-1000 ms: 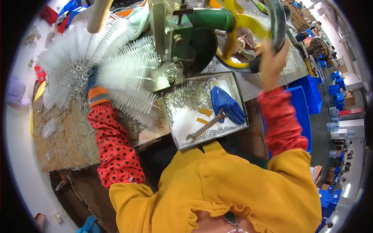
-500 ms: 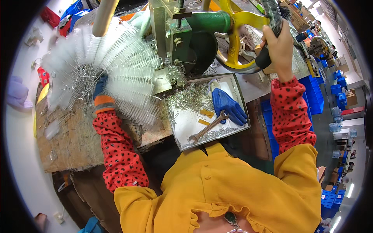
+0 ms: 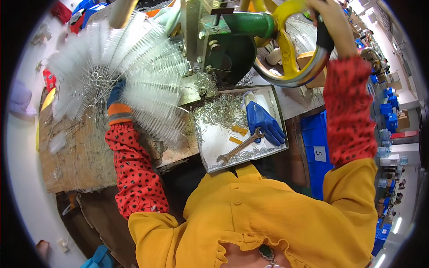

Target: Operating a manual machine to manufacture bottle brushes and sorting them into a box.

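Note:
A wide fan of white-bristled wire brushes (image 3: pixel 149 85) with looped wire ends lies at the left. My left hand (image 3: pixel 117 94), in a blue glove with an orange cuff, is in among their wire stems; the bristles partly hide its fingers. At the upper right my bare right hand (image 3: pixel 325 10) grips the rim of a yellow handwheel (image 3: pixel 288 49), by its dark-wrapped part. The wheel sits on the green shaft of a metal press (image 3: pixel 230 49). Brush ends reach close to the press's lower plate (image 3: pixel 191 94).
In front of my body a shallow tray (image 3: pixel 204 154) holds small metal pins, a wrench (image 3: pixel 240 146), yellow strips and a blue glove (image 3: pixel 263 123). A worn wooden bench (image 3: pixel 76 165) extends left. A blue crate (image 3: pixel 315 143) stands at the right. A wooden rod (image 3: pixel 121 13) hangs over the brushes.
My right hand has moved up and away from me along with the handwheel's rim, which has turned. My left hand and the brushes have barely moved.

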### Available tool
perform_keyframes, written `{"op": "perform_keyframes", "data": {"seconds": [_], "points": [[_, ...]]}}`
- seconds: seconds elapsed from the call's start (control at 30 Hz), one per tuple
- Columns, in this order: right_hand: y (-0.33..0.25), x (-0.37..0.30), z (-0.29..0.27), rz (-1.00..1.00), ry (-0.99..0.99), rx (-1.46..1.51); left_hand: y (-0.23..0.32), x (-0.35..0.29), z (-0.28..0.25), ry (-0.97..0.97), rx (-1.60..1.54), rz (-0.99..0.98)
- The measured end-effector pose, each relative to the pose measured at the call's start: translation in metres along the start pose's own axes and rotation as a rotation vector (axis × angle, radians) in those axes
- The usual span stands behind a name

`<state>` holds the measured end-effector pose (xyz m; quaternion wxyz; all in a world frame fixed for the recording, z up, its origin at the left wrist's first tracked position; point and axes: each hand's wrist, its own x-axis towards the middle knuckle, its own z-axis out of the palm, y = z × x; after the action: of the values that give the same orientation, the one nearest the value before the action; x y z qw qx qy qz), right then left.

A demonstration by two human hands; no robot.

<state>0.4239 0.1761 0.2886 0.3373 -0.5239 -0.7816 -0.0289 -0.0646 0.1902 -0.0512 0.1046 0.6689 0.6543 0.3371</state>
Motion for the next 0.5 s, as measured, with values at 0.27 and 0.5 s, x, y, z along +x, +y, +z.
{"op": "perform_keyframes", "data": {"seconds": [0.27, 0.5], "points": [[0.029, -0.152, 0.116, 0.271, 0.644, 0.565, 0.0, 0.007, 0.007, 0.028, 0.036, -0.028], [0.031, -0.089, 0.038, 0.229, 0.314, 0.272, 0.006, 0.011, 0.02, 0.019, 0.178, -0.152]]}}
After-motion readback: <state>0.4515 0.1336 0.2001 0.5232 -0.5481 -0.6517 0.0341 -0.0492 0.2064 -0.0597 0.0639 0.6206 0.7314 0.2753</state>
